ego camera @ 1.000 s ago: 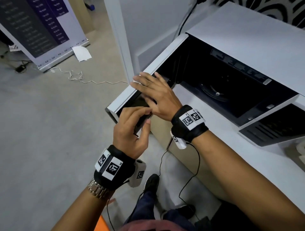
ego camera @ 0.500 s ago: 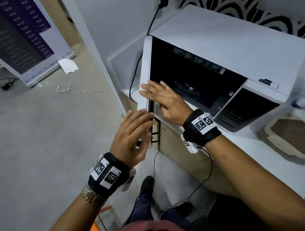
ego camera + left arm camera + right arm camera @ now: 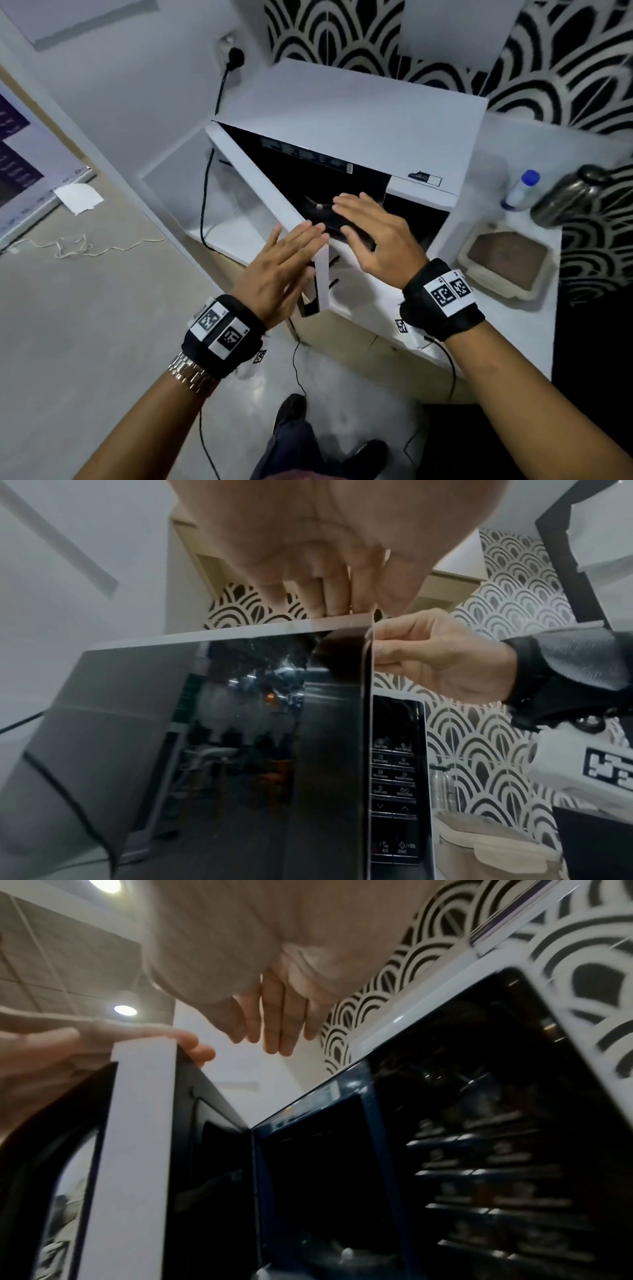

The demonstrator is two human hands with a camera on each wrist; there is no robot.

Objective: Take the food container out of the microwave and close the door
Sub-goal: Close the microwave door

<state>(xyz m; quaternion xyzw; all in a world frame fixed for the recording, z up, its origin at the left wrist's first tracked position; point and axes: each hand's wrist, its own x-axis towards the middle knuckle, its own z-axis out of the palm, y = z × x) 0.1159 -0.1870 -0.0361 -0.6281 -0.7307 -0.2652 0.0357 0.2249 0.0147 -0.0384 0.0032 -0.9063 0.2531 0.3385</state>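
Observation:
The white microwave (image 3: 359, 113) stands on the counter with its door (image 3: 253, 178) partly open, at an angle to the dark cavity (image 3: 308, 178). My left hand (image 3: 294, 240) lies flat against the door's outer face near its free edge, fingers straight. In the left wrist view its fingers (image 3: 325, 599) reach over the top of the door's dark glass front (image 3: 240, 737). My right hand (image 3: 359, 219) hovers open in front of the cavity, holding nothing. The beige food container (image 3: 507, 263) sits on the counter right of the microwave.
A blue-capped bottle (image 3: 520, 192) and a dark metal flask (image 3: 568, 195) stand behind the container. A black power cord (image 3: 205, 192) hangs from a wall plug (image 3: 234, 56) left of the microwave. Grey floor lies to the left, with my shoe (image 3: 291, 411) below.
The door has swung from wide open to partly open, with both hands following it. The right hand has left the door's inner side. The view has turned right and the container has come into sight.

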